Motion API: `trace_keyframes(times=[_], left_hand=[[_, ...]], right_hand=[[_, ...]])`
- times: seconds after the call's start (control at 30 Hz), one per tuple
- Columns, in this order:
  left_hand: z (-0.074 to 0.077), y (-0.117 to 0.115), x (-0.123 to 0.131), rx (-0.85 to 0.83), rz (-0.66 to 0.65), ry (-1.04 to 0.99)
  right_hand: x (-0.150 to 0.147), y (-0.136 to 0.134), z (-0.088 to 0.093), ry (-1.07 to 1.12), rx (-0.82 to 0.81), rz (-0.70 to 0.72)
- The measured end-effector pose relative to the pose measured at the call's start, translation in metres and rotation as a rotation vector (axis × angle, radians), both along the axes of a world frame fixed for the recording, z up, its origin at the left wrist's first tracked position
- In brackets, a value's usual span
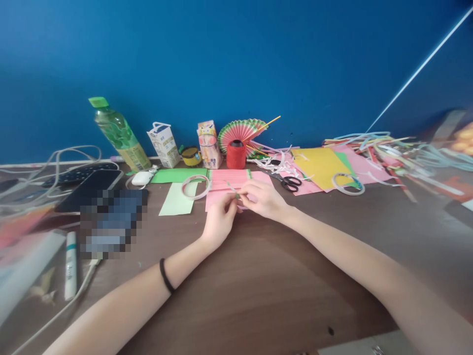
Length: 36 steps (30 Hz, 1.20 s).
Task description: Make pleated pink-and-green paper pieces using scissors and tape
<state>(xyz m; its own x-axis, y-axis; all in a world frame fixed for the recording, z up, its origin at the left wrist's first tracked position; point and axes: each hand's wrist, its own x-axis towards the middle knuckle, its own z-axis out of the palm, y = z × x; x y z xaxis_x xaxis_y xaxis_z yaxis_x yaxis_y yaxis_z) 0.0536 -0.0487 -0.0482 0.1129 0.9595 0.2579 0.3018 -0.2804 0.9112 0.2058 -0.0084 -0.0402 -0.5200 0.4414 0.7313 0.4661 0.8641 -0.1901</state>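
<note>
My left hand (219,219) and my right hand (264,199) meet over pink paper (214,201) in the middle of the table. Between their pinched fingertips is a narrow pale strip (231,187) with a bit of green; whether it is paper or tape I cannot tell. Just behind the hands lies a pink pleated sheet (227,177) with green edges. A roll of tape (185,189) rests left of them, partly on a pale green sheet (173,204). Black-handled scissors (291,184) lie to the right.
Along the blue wall stand a green bottle (120,135), a white carton (164,145), a pink carton (209,148), a red thread spool (235,157) and a paper fan (240,133). Yellow paper (318,167) and another tape roll (334,183) lie right. A phone (90,190) and marker (70,266) lie left.
</note>
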Motion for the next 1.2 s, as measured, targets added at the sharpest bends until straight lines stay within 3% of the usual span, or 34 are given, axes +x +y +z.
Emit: trace_keyframes(times=[0.13,0.3,0.57,0.77,0.93,1.2], left_hand=[[0.0,0.002,0.001,-0.102,-0.019,-0.121],[-0.002,0.007,0.002,-0.19,-0.018,-0.247],[-0.002,0.007,0.001,-0.21,-0.009,-0.284],[-0.001,0.007,0.001,-0.217,-0.013,-0.304],[0.0,0.006,0.002,-0.235,-0.007,-0.297],[-0.001,0.006,0.001,-0.194,-0.029,-0.313]], right_hand=[[0.002,0.003,0.003,0.127,-0.082,-0.063],[0.014,0.017,0.006,0.348,-0.26,-0.243],[0.062,0.054,0.008,0.752,-0.446,-0.549],[0.088,0.063,-0.005,0.679,-0.401,-0.746],[0.096,0.068,-0.016,0.558,-0.348,-0.77],[0.083,0.063,-0.016,0.57,-0.33,-0.626]])
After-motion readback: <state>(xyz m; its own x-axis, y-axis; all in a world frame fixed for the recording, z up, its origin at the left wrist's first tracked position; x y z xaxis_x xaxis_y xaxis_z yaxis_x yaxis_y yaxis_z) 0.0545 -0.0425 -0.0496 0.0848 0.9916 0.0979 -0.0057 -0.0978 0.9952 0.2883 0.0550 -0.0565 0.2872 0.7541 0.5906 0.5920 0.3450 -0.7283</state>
